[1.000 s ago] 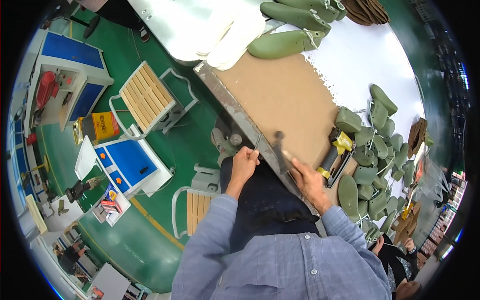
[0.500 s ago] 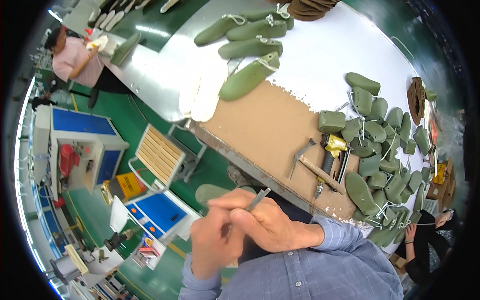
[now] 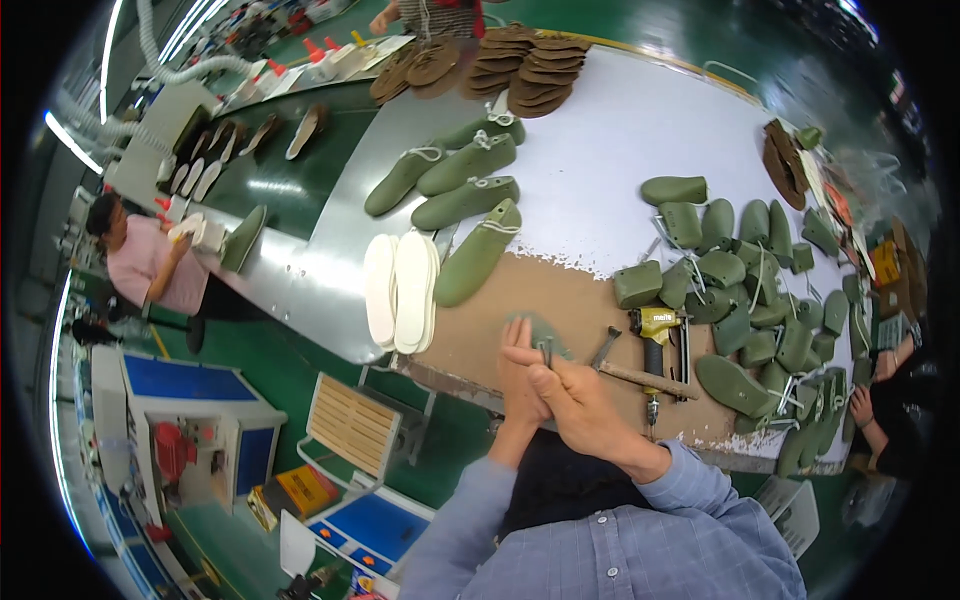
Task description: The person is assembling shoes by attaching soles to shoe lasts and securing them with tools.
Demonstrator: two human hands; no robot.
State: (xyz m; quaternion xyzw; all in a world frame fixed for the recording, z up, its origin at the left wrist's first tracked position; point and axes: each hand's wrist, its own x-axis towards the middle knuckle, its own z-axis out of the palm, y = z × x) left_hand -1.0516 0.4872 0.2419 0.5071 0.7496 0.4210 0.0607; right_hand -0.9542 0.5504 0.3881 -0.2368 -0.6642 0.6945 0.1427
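Observation:
My left hand (image 3: 522, 375) and my right hand (image 3: 590, 405) meet above the near edge of the table. My right hand is closed, thumb on top, round a thin grey metal strip (image 3: 546, 350) that sticks up between the hands. The fingers of my left hand point away, stretched out against the right hand. Just beyond the fingertips is a blurred grey-green shape (image 3: 550, 333), too smeared to name. To the right lie a hammer (image 3: 650, 380) with a wooden handle and a yellow and black staple gun (image 3: 655, 335).
Green shoe lasts (image 3: 745, 280) crowd the table's right side; several more (image 3: 465, 165) lie far left beside white insoles (image 3: 400, 290). Brown shoe uppers (image 3: 545, 75) are stacked at the back. A slatted chair (image 3: 355, 425) stands left. One person (image 3: 155, 250) works far left, another (image 3: 885, 390) at right.
My view has lifted and shifted, bringing in more of the far table. Both hands have moved right and forward toward the table edge, and the left fingers have straightened from a curl.

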